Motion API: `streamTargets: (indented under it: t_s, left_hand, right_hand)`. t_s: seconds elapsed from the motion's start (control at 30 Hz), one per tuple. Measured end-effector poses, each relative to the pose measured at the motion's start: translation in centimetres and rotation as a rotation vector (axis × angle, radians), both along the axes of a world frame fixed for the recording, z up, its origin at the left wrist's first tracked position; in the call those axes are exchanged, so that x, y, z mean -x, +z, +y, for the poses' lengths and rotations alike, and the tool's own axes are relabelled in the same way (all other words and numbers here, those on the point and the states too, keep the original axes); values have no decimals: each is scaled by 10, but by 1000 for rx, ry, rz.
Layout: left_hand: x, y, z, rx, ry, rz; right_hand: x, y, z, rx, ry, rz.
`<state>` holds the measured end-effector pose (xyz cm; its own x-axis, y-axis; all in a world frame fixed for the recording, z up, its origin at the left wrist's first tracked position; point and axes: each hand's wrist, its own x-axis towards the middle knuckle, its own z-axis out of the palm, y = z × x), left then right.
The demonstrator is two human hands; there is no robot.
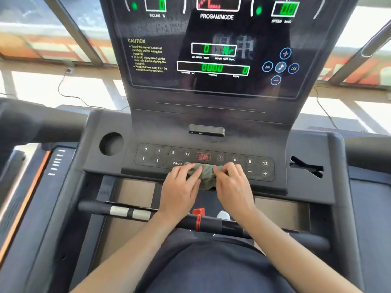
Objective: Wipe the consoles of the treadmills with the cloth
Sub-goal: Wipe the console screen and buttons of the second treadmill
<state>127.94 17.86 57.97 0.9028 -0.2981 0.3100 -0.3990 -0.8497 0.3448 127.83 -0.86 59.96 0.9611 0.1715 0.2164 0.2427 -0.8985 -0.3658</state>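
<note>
Head view: green-grey cloth [206, 175] sits bunched on the treadmill console [160, 127], at the near edge of the button panel [234, 160], directly below the panel's red STOP/START key [203, 156]. The cloth's lower part hangs off the console's front lip, below the panel. Left hand [179, 187] grips the cloth's left end, fingers curled onto the fabric right beside the panel's PROG label. Right hand [231, 182] grips the right end, fingers bent over the fabric, knuckles just left of the panel's minus key. Both hands touch the cloth; the cloth touches the panel. Above the panel: small black module [206, 130], then the upright display [213, 68] with green readouts lit, zeros showing. Left of the panel: round cup holder [111, 143]. Right of the panel: angled slot [306, 167]. Below the panel, nearer the person: black handlebar [211, 224] with a red safety clip [198, 211] and cord wound on it, under both forearms.
</note>
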Motion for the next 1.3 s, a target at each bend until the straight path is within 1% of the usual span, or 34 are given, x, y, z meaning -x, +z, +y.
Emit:
streamTargets:
  t_s: [0.13,0.2,0.27,0.37,0.43,0.5,0.6,0.73,0.83,0.9,0.93,1.03,1.07,1.2,1.3]
  left_hand:
    - [-3,1,31,-25,155,-27]
    - [-5,1,34,-44,181,-16]
    - [-6,0,24,-34,147,-18]
    - [1,-4,-1,16,24,-22]
    - [8,-6,-12,30,-39,-26]
    - [11,-8,-9,30,-41,-30]
    - [7,-10,14,-10,41,-33]
    - [-7,-4,56,-71,203,-7]
    - [-25,3,80,-110,343,32]
    - [-32,7,88,-100,372,37]
    - [-33,9,90,-81,341,33]
    - [-30,6,87,-28,140,29]
    - [-31,4,86,-15,103,41]
    - [-62,0,86,3,135,94]
    - [-85,5,94,-28,173,137]
  right_hand:
    - [-10,4,34,-18,110,53]
    - [-15,5,42,6,135,69]
    - [-16,3,38,51,94,67]
    - [-6,-4,13,97,22,16]
    - [6,-7,-3,103,17,-5]
    - [16,-8,-5,78,30,-6]
    - [18,-7,15,25,88,9]
    - [2,-10,55,-11,221,40]
    - [-9,-11,82,76,310,72]
    - [-20,-3,95,173,299,78]
    - [-28,0,98,214,281,79]
    - [-52,5,99,321,237,97]
    - [-59,6,98,353,228,116]
    - [-81,10,98,417,208,147]
    - [-96,16,106,450,223,159]
